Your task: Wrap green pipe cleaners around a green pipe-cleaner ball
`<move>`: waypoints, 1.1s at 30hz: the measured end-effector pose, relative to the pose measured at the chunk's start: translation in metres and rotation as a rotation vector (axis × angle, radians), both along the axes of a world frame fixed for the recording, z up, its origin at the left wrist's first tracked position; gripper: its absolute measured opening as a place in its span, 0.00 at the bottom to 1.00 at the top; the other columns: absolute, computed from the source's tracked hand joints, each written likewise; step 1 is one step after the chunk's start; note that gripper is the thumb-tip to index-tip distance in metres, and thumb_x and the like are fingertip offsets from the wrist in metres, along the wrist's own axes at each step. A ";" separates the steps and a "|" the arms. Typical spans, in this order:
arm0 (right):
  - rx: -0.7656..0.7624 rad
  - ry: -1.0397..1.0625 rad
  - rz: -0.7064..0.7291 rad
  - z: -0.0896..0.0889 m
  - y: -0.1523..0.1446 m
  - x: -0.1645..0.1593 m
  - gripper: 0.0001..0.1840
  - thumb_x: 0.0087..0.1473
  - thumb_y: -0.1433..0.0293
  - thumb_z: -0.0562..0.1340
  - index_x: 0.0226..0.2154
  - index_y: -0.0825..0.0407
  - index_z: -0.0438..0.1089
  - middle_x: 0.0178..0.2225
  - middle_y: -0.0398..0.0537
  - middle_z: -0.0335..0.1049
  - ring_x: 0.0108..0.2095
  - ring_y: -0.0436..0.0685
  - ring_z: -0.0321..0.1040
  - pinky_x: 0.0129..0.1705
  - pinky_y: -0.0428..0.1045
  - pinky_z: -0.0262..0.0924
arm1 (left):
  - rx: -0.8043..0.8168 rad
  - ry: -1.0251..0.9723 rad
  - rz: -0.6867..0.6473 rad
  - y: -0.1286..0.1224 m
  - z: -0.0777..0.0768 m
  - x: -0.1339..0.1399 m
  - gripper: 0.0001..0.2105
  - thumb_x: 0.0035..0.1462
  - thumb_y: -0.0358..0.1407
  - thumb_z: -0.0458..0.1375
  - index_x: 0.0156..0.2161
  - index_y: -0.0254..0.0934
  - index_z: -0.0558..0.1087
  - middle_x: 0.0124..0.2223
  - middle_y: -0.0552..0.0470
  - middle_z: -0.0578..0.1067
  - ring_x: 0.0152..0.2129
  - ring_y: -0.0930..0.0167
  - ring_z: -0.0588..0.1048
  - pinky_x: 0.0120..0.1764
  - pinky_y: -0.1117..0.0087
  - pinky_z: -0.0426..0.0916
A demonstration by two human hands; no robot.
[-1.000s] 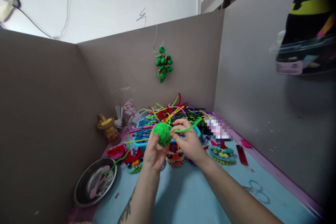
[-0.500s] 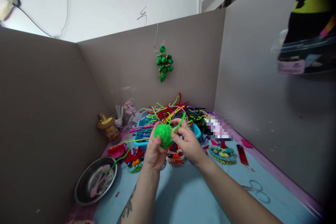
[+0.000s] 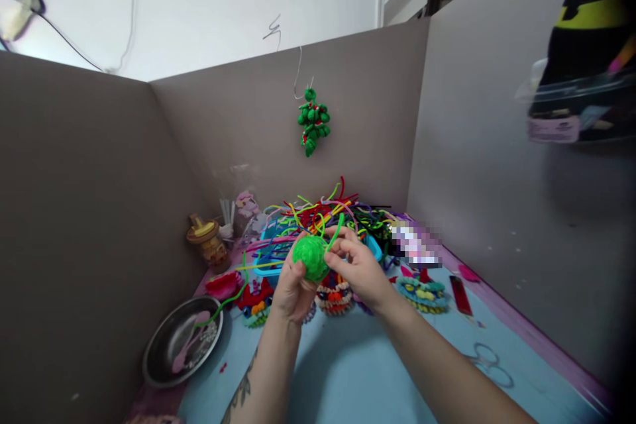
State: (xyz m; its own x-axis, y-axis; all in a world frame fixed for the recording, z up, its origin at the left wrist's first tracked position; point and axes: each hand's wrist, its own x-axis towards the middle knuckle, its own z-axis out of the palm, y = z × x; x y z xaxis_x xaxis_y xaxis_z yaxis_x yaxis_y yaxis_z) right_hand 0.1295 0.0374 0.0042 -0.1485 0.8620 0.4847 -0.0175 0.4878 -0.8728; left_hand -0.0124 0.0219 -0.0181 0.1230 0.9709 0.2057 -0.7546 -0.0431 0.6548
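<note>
A bright green, round ball of fuzzy pipe cleaner is held up above the middle of the table. My left hand is closed around its left and lower side, thumb on the front. At the ball's right edge my right hand pinches a green pipe cleaner end that sticks up past the fingers. Directly behind the hands stands a blue basket heaped with pipe cleaners in many colours. The hands cover part of the basket.
Several colourful fuzzy figures line the basket's front. A metal bowl with a pink spoon sits at left; scissors and a red flat object lie at right. A green ornament hangs on the grey partition.
The pipe cleaner end in my right hand has tipped slightly left and stands more upright. My left hand keeps its hold on the ball. The whole view has shifted a little.
</note>
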 end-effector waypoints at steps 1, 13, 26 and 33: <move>-0.021 0.030 -0.004 -0.001 0.000 -0.001 0.06 0.49 0.66 0.62 0.25 0.51 0.66 0.48 0.52 0.58 0.52 0.61 0.59 0.49 0.54 0.57 | 0.004 0.007 -0.004 0.000 0.000 0.000 0.36 0.42 0.37 0.70 0.57 0.43 0.64 0.45 0.49 0.77 0.38 0.69 0.77 0.43 0.70 0.69; -0.133 -0.021 0.126 0.007 0.003 0.008 0.19 0.49 0.57 0.62 0.17 0.52 0.63 0.50 0.53 0.61 0.54 0.62 0.58 0.54 0.55 0.51 | -0.102 0.040 -0.061 -0.001 -0.002 -0.001 0.32 0.40 0.40 0.70 0.53 0.42 0.67 0.45 0.50 0.76 0.36 0.67 0.76 0.42 0.66 0.69; -0.123 0.192 -0.276 -0.014 0.015 -0.006 0.16 0.53 0.60 0.57 0.19 0.50 0.59 0.30 0.44 0.60 0.36 0.56 0.59 0.43 0.52 0.56 | 0.042 0.645 0.750 -0.006 0.008 0.020 0.16 0.41 0.33 0.69 0.38 0.42 0.74 0.43 0.52 0.71 0.48 0.65 0.67 0.53 0.68 0.58; 0.009 -0.144 -0.031 0.006 0.007 0.011 0.13 0.51 0.64 0.58 0.19 0.51 0.62 0.35 0.45 0.61 0.42 0.56 0.62 0.45 0.51 0.56 | 0.188 0.722 0.013 -0.010 0.022 -0.014 0.31 0.47 0.30 0.65 0.57 0.43 0.65 0.55 0.43 0.69 0.52 0.59 0.68 0.51 0.63 0.63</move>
State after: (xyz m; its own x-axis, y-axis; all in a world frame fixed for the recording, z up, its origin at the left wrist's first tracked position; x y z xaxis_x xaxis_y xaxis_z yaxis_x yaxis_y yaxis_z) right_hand 0.1406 0.0443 0.0103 -0.1911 0.8630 0.4677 0.1230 0.4937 -0.8609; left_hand -0.0263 0.0119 0.0043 0.2792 0.9295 0.2410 -0.1378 -0.2096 0.9680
